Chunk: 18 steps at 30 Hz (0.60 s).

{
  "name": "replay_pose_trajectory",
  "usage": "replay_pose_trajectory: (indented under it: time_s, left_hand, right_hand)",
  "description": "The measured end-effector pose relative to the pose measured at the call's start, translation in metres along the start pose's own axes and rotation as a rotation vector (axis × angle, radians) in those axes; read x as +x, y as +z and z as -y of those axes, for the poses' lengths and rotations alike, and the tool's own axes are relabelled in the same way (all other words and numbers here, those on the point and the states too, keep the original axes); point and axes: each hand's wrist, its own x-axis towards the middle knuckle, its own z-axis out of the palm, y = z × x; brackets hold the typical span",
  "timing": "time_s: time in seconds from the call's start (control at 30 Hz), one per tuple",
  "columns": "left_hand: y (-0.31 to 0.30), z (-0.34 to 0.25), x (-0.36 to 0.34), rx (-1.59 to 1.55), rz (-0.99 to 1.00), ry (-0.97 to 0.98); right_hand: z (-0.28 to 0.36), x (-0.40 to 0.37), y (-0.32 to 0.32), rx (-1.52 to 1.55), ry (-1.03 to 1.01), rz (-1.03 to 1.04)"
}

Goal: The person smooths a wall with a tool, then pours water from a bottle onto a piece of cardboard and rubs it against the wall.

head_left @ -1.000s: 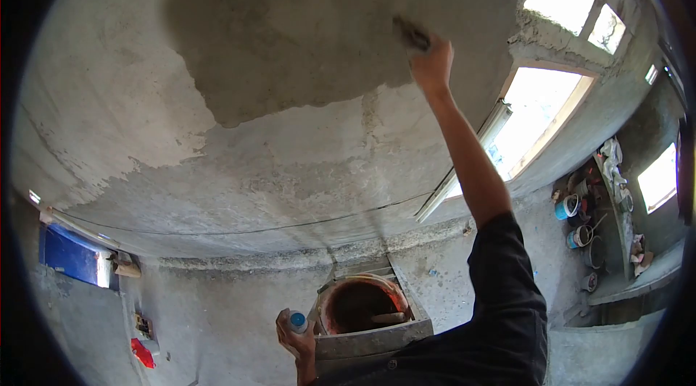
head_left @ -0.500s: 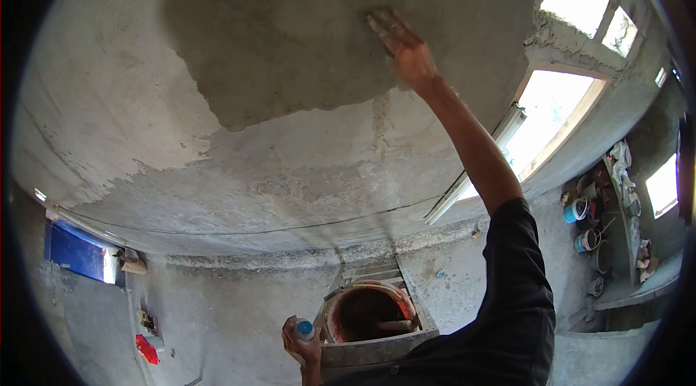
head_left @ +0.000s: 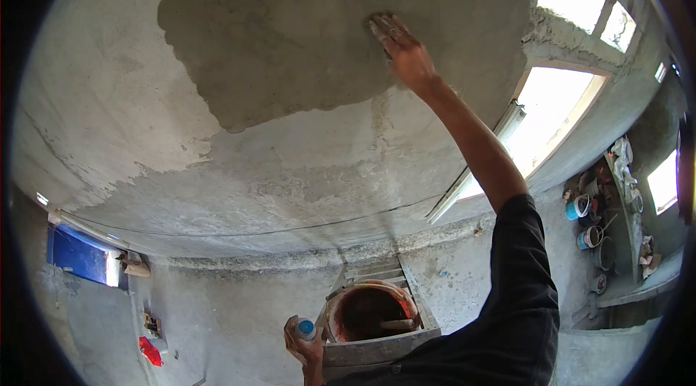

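Note:
My right hand (head_left: 407, 56) reaches up to the wall (head_left: 312, 143). Its fingers are stretched out and lie against the dark, damp-looking plaster patch (head_left: 290, 38), with pale grey smears on them. Low in the view, my left hand (head_left: 307, 354) is wrapped round a bottle with a blue cap (head_left: 305, 329). Just right of that hand stands a reddish bucket (head_left: 335, 313) on top of a ladder (head_left: 429, 313). Inside the bucket lies a tool with a pale handle (head_left: 397, 324); its other end is hidden.
Bright window openings (head_left: 554, 107) are at the right, with a long pale bar (head_left: 475, 161) beside one. A thin cable (head_left: 254, 231) runs along the wall. Several buckets (head_left: 578, 207) stand on the far right floor. A red object (head_left: 151, 351) lies at lower left.
My right hand has shifted very slightly on the plaster and looks sharper now. The view has tilted a little. My left hand still holds the bottle.

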Motion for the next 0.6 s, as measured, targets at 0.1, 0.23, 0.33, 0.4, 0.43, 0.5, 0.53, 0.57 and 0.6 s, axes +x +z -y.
replay_pose_trajectory:
  time_s: [0.1, 0.23, 0.33, 0.4, 0.43, 0.5, 0.53, 0.57, 0.6]
  left_hand:
    - [0.001, 0.001, 0.001, 0.025, 0.000, -0.001]
    - [-0.003, -0.004, 0.001, 0.018, 0.013, -0.020]
    - [-0.003, -0.004, 0.005, 0.029, 0.013, -0.024]
    - [-0.001, -0.005, 0.000, 0.031, 0.010, -0.022]
    - [-0.001, -0.003, 0.000, 0.029, 0.005, -0.018]
    - [-0.002, -0.002, 0.002, 0.031, -0.003, -0.009]
    - [-0.003, -0.004, 0.002, 0.019, 0.007, -0.025]
    - [-0.003, -0.005, 0.003, 0.006, 0.015, -0.039]
    - [-0.003, -0.006, 0.004, 0.009, 0.015, -0.036]
  right_hand:
    - [-0.013, 0.045, -0.034, 0.015, 0.218, -0.108]
    - [-0.039, 0.105, -0.050, 0.009, 0.392, -0.070]
    - [-0.034, 0.076, -0.025, -0.040, 0.258, -0.011]
    - [-0.025, 0.020, 0.006, -0.012, 0.055, 0.109]
    - [-0.018, -0.001, 0.014, 0.006, -0.013, 0.190]
    - [-0.011, -0.007, 0.002, 0.005, -0.031, 0.218]
    - [-0.007, -0.003, -0.008, 0.004, -0.058, 0.252]
    - [-0.014, 0.012, -0.016, 0.029, 0.010, 0.152]
    - [-0.022, 0.037, -0.030, 0.056, 0.079, 0.053]
